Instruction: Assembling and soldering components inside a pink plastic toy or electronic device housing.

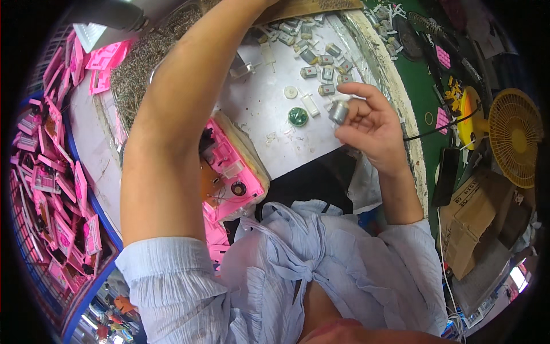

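Note:
A small silver electric motor (338, 112) sits pinched in the fingers of my right hand (375, 126), above the right side of the white work surface (275, 150). My left arm (172, 109) stretches far forward, and its hand lies beyond the top edge of the picture. Beside the held motor are a white plastic bracket (310, 105), a white gear (290, 92) and a small round green piece (298, 117). Several similar motors (327, 73) are scattered farther back. A pink plastic casing (235, 186) with a round black part inside lies close to my body, partly behind my left arm.
A blue-rimmed crate (71, 229) of pink casings stands at left. A heap of small metal pieces (134, 77) lies behind my left arm. At right are a yellow fan (513, 137), a black cable, a dark phone-like slab (448, 175) and a cardboard box (472, 215).

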Motion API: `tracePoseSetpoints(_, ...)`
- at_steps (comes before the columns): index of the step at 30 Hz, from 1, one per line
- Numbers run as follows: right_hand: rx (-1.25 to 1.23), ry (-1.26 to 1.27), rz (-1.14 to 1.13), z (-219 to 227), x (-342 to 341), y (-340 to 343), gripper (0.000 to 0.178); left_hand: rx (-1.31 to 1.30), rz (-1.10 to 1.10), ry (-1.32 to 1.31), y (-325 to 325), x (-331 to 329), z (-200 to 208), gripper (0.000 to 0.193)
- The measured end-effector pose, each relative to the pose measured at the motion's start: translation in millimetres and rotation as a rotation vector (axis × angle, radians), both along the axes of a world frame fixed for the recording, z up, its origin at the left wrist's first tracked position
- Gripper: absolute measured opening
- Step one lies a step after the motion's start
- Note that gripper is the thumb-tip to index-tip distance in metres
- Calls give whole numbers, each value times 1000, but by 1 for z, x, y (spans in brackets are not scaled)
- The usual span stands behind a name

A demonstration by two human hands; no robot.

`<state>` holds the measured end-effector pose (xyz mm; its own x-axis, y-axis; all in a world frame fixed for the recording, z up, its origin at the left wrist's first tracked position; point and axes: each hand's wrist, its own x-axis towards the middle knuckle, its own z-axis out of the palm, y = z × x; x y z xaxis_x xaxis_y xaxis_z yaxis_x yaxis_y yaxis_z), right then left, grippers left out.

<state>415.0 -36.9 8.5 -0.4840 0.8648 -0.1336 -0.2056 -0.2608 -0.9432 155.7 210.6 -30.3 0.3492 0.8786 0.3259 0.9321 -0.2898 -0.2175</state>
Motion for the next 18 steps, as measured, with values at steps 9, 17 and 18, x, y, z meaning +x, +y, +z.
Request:
tracePoseSetpoints(9,242,-293,88,-11,-13,3,43,119,-138,-606,-44,-10,37,16)
tracePoseSetpoints(17,739,-760,248,-15,-18,23,35,-670,-56,-1364,-273,-27,112,9)
tracePoseSetpoints(18,761,-769,264,-16,-21,24,35,-689,39,-1391,-299,-32,115,8)
